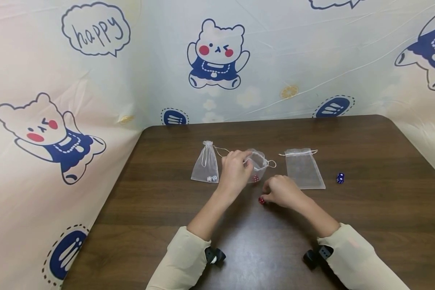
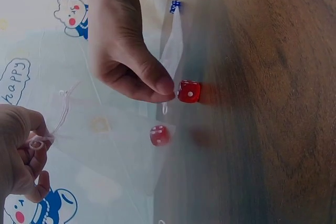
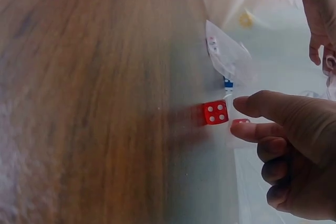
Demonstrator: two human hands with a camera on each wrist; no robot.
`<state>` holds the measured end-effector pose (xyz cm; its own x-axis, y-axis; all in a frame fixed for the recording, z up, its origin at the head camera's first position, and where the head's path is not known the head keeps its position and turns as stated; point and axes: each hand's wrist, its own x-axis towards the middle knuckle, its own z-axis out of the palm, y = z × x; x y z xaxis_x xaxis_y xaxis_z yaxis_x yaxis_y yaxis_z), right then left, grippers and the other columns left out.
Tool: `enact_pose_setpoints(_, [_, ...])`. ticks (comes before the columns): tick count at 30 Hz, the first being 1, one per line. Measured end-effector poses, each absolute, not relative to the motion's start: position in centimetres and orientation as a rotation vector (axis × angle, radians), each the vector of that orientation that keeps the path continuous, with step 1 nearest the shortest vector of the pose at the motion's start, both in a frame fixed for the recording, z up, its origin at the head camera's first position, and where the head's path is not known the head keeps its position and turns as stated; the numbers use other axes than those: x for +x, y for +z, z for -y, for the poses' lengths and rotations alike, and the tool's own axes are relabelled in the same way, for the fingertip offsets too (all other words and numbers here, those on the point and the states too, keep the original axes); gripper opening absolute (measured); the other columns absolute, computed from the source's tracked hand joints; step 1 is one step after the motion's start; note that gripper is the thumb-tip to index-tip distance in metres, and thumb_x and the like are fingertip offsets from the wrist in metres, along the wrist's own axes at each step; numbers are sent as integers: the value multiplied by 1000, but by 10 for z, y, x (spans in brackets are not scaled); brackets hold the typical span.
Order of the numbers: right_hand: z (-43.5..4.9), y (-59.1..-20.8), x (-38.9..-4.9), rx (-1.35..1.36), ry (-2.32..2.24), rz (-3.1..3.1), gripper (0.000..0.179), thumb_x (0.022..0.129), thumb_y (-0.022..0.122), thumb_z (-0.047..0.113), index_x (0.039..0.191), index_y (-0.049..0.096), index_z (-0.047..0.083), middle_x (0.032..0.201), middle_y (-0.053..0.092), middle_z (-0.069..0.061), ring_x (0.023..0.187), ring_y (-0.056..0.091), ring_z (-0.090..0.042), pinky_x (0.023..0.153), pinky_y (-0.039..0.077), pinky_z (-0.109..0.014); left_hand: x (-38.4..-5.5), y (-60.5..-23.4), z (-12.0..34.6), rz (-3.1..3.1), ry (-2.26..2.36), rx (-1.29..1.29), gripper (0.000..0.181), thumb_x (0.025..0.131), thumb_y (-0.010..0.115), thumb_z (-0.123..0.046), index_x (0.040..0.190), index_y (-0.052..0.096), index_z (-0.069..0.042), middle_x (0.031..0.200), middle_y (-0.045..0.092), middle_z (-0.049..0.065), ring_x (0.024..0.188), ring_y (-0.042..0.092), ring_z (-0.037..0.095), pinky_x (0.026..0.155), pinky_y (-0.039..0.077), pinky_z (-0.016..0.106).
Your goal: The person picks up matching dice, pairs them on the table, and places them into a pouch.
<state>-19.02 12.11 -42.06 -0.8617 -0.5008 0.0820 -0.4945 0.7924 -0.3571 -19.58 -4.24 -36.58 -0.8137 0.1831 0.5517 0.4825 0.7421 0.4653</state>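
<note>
While the left hand [image 1: 235,168] pinches a gauzy pouch [image 1: 260,172], the right hand [image 1: 283,191], fingertips parted, is beside a glossy red die [image 3: 215,112].

At twelve o'clock I have a red die [image 1: 262,200] with white pips and a sheer whitish pouch [image 1: 261,170]; at eleven, white dice [image 1: 212,179] with dark pips; at one, blue dice [image 1: 340,178] with white pips. My sleeves [image 1: 181,257] are cream, the table [image 1: 137,241] grained brown, the backdrop [image 1: 148,80] pale blue and cream with blue-outlined bears [image 1: 214,72] whose cheeks are red.
</note>
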Motion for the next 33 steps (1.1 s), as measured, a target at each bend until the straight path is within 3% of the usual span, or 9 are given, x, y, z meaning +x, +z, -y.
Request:
enact_pose_setpoints(16, [-118, -423, -188, -775, -564, -2889, 34, 73, 73, 28, 51, 50, 19, 50, 37, 12, 51, 36, -10, 45, 29, -26, -195, -367, 41, 2492, -845, -514, 26, 77, 61, 0, 102, 70, -2, 85, 67, 5, 77, 56, 18, 74, 37, 35])
enact_pose_setpoints(29, [-121, -421, -186, -819, -662, -2923, 20, 70, 72, 20, 54, 59, 22, 49, 47, 15, 51, 43, -8, 49, 37, -27, -195, -368, 42, 2478, -843, -523, 26, 77, 62, 0, 101, 70, -2, 85, 67, 6, 77, 56, 19, 74, 37, 35])
enact_pose_setpoints(33, [-130, -414, -189, -772, -688, -2962, 11, 72, 72, 21, 63, 66, 18, 55, 55, 12, 55, 48, -9, 54, 42, -30, -196, -369, 42, 2472, -844, -524, 26, 77, 62, 0, 101, 70, -2, 84, 67, 6, 77, 57, 19, 74, 38, 35])
